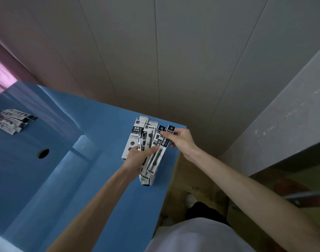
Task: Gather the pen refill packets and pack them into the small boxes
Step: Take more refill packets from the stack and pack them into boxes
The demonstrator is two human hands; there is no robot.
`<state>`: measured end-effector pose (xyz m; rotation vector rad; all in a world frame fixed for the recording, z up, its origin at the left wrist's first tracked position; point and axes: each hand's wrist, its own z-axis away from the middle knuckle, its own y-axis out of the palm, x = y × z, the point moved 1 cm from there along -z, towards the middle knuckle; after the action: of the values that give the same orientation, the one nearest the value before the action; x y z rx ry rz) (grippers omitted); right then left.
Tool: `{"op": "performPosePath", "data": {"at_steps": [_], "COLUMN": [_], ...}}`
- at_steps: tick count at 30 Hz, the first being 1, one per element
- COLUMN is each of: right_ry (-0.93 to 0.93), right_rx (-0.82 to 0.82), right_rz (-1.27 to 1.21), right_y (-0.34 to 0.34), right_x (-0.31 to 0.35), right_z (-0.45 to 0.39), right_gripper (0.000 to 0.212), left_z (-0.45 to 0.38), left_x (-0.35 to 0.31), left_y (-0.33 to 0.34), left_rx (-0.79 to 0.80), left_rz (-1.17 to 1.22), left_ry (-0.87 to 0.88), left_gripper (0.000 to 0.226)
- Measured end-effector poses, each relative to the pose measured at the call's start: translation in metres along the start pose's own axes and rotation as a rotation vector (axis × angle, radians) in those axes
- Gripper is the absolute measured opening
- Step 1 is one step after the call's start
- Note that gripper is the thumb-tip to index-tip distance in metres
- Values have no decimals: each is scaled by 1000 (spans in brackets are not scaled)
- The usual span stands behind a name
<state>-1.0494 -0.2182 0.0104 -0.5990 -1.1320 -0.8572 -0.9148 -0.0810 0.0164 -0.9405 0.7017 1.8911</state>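
Observation:
My left hand grips a bundle of black-and-white pen refill packets over the right end of the blue table. Small white boxes with black print lie under and beside the bundle, their flaps open at the far end. My right hand pinches the top tab of one refill packet at the far right of the bundle. Another pile of refill packets lies at the table's far left.
The table's right edge runs just right of the boxes, with wooden floor below. A dark round hole sits in the table at the left. Grey wall panels rise behind; a pink curtain hangs at far left.

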Motion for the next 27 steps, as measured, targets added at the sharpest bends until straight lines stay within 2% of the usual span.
{"op": "performPosePath", "data": {"at_steps": [4,8,12,15,18,21,27], "right_ry": [-19,-7,-27,-51,-49,-24,74], "right_rx": [-112,-242,-324,-349,-346,-326,-227], "right_rz": [-27,-99,-170,-210,-264,-324,-550], "right_y": [-11,-38,-64,-79,-87,-90,-85], "right_x": [6,18,33,44,52,59,75], "right_z": [-6,-18,-27,-32,-38,-40,-39], "right_gripper": [13,11,6,4,6,9,17], "left_z": [-9,-15,-19,-23,-29,-31,-30], "left_x": [3,3,5,9,12,11,15], "left_y": [-1,1,9,19,26,30,33], "left_rx": [-192,-355,-395,-403,-417,-433,-417], "left_rz": [3,-137,-573,-856,-1011,-1051,-894], "left_ry": [-4,180,310,358,333,301,361], "left_gripper": [49,30,21,31,38,42,36]}}
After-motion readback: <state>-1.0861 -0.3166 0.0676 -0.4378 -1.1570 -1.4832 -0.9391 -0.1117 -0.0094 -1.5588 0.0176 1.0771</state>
